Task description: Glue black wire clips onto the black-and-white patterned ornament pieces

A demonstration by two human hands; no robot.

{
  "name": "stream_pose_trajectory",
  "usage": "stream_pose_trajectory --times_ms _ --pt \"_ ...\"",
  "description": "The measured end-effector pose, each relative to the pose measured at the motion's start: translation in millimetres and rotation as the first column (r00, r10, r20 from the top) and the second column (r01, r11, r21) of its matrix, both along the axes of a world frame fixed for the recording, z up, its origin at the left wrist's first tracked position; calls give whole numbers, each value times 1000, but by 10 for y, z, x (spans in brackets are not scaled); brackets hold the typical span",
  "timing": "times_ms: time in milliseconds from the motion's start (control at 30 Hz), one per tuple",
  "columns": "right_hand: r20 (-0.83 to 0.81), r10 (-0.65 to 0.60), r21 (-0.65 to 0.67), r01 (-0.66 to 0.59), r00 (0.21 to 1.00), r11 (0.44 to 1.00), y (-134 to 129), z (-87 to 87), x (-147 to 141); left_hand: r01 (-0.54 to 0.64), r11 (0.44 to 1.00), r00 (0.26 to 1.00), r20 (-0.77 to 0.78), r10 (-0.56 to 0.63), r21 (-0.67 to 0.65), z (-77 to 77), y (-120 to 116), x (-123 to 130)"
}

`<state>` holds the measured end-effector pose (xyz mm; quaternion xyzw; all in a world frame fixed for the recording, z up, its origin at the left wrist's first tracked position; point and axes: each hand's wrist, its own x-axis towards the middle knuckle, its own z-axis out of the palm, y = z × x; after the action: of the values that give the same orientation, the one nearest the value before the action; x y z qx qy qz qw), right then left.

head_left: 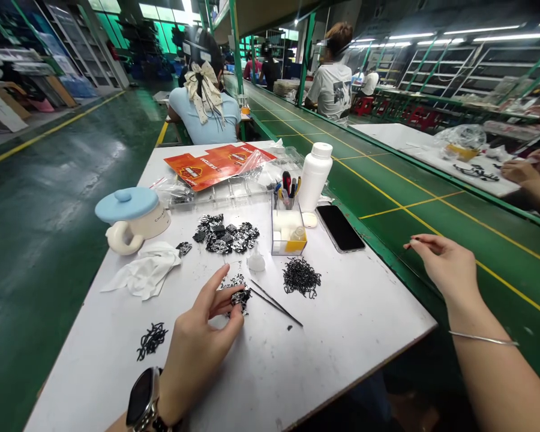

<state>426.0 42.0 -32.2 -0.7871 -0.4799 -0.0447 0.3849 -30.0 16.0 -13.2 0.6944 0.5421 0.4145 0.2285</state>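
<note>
My left hand is over the white table, thumb and fingers closed round a small black-and-silver part. Beneath and behind it lies a small heap of similar parts. A pair of black tweezers rests just right of those fingertips. My right hand is raised off to the right, beyond the table edge, in front of the green belt. Its thumb and fingers are pinched together; a tiny dark speck shows at the tips, too small to name. A pile of thin black curved pieces lies between the hands.
More black-and-silver parts lie farther back. At left are a lidded mug, a white tissue and black pieces. A clear organizer, white bottle and phone stand right. Co-workers sit beyond.
</note>
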Motion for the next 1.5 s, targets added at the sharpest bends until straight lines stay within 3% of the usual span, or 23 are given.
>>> stream_pose_trajectory --times_ms 167,367,667,867,1033,1167,1500 --pt "74 -130 17 129 989 991 -31 81 -138 8 1000 1000 4 -8 13 -12 -3 -14" --pt "65 -81 -34 83 995 996 -28 171 -176 4 1000 1000 -3 -4 26 -25 4 -22" --pt "62 -67 -80 72 996 994 -79 153 -140 3 1000 1000 1 -4 30 -30 -1 -18" --pt "90 -137 -17 139 987 990 -104 216 -207 -8 1000 1000 -4 8 25 -23 4 -2" --pt "84 -276 158 261 957 952 -120 406 -207 -6 1000 1000 -16 6 24 -8 -15 -13" --pt "85 -222 200 202 971 959 -169 506 -254 -2 999 1000 -21 3 41 -12 -11 -11" --pt "11 -128 88 126 992 988 -224 312 -176 -7 999 1000 -15 8 34 0 -10 -3"
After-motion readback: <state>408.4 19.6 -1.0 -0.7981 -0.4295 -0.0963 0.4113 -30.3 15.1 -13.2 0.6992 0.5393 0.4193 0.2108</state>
